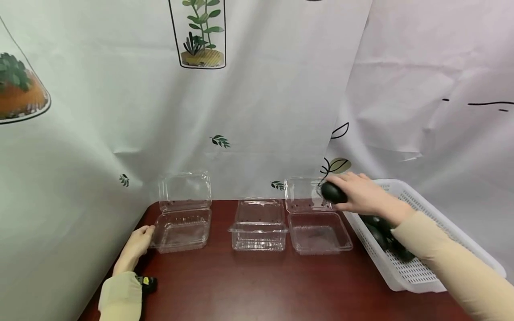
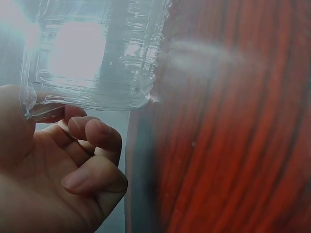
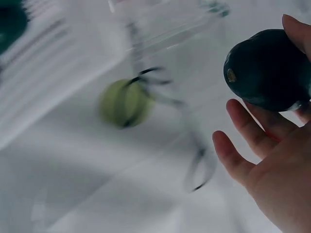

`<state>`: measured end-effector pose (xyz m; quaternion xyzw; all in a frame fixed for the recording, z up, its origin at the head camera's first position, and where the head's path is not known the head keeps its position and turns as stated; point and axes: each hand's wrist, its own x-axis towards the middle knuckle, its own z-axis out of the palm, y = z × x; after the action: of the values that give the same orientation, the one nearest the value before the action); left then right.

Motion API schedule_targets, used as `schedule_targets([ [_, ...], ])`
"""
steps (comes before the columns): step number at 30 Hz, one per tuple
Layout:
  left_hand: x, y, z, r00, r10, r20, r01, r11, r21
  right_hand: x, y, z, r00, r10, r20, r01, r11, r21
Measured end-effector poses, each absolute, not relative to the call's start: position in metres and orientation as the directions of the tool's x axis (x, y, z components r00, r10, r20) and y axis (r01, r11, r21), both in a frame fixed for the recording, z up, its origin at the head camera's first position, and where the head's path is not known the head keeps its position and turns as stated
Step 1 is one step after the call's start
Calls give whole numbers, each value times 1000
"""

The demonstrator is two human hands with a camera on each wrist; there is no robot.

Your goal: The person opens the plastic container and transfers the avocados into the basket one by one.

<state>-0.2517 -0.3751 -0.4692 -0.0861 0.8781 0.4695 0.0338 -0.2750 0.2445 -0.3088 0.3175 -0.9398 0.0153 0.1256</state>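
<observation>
My right hand (image 1: 353,191) holds a dark green avocado (image 1: 334,192) in the air, above the near part of an open clear plastic clamshell box (image 1: 321,248) on the right. In the right wrist view the avocado (image 3: 265,70) shows its stem scar, and two fingers of the hand (image 3: 277,170) stand out below it. At the far left, my left hand (image 1: 138,243) pinches the rim corner of another clear clamshell box (image 1: 180,243), whose lid stands up. The left wrist view shows that hand (image 2: 73,165) with thumb and fingers at the box corner (image 2: 97,99).
Between the two boxes sits a third clear clamshell (image 1: 259,240) with its lid partly lowered. A white slotted basket (image 1: 405,285) on the right holds several dark avocados (image 1: 379,234). A printed white cloth (image 1: 257,111) hangs behind the brown table (image 1: 257,290).
</observation>
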Motion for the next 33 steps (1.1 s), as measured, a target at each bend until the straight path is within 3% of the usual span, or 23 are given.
schedule_targets([
  [6,-252,-375,-468,-985,-111,-129,-169,553,816,-267,311,-318,-814,-505,288,-524,852,12],
  [10,-252,-376,-467,-986,-113,-121,-164,559,813,-257,340,-324,-863,-448,234,-473,879,-60],
  [15,-252,-375,-468,-985,-121,-126,-172,562,809,-249,362,-336,-924,-372,88,-380,918,-111],
  [27,-253,-374,-469,-984,-123,-128,-175,550,817,-242,385,-344,-945,-327,-15,-321,936,-146],
  [33,-253,-371,-469,-984,-126,-129,-178,558,810,-244,399,-345,-968,-216,-127,-204,973,-104],
])
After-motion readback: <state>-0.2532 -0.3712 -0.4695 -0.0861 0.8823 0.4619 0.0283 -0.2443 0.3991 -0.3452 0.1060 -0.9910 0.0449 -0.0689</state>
